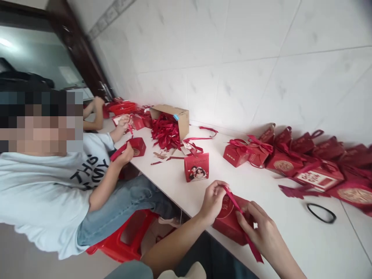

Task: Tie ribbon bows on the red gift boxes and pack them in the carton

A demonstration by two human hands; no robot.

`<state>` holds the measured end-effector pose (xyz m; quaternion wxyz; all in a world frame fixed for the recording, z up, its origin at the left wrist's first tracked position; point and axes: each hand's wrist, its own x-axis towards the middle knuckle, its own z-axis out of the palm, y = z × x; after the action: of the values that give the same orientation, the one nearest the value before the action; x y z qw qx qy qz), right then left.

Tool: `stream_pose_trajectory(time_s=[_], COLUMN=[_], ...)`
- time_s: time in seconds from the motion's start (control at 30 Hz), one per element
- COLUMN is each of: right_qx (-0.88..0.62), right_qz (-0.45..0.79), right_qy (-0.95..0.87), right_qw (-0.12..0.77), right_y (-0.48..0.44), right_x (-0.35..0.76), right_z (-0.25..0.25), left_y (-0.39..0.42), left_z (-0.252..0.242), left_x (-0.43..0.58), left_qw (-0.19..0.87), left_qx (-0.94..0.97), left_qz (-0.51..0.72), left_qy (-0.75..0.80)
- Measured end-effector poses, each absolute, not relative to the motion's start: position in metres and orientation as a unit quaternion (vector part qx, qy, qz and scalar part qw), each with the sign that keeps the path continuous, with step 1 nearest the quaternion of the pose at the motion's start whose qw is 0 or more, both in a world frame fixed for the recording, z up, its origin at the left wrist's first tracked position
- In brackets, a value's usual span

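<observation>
A red gift box [232, 228] lies at the table's near edge, with a round emblem partly visible on it. Across its top runs a dark red ribbon [233, 199]. My left hand [214, 201] pinches one end of the ribbon at the far side of the box. My right hand [260, 223] grips the ribbon nearer to me, and its tail hangs down below the fingers. Just beyond the box stands a small red card [197, 167] printed with two cartoon figures.
Finished-looking red boxes [285, 164] line the wall at the right. A black hair tie [321, 213] lies before them. A cardboard box [183, 122] spills red ribbons [165, 131]. At left a seated person [55, 186] handles a red box [138, 147]; another person's arm [97, 112] shows behind.
</observation>
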<state>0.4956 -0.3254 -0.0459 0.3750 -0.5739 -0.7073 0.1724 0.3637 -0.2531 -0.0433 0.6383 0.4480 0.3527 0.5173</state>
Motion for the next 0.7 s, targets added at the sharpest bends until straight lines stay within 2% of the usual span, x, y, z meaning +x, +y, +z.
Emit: stream_pose_trajectory(time_s=[0.2,0.43,0.7], right_qx=[-0.555,-0.561,-0.537], right_qz=[0.229,0.326,0.386], right_qy=[-0.704,-0.636,-0.62], right_qw=[0.378,0.418,0.422], right_y=[-0.331,-0.334,-0.34], right_x=[0.506,0.513,0.52], right_z=[-0.048,-0.035,-0.037], left_y=[-0.246,-0.229,-0.212], left_z=[-0.042,-0.035,-0.024], left_x=[0.363,0.351,0.329], left_qw=[0.667,0.708,0.724], left_qx=[0.36,0.276,0.214], left_qz=[0.556,0.546,0.564], left_qy=[0.342,0.352,0.335])
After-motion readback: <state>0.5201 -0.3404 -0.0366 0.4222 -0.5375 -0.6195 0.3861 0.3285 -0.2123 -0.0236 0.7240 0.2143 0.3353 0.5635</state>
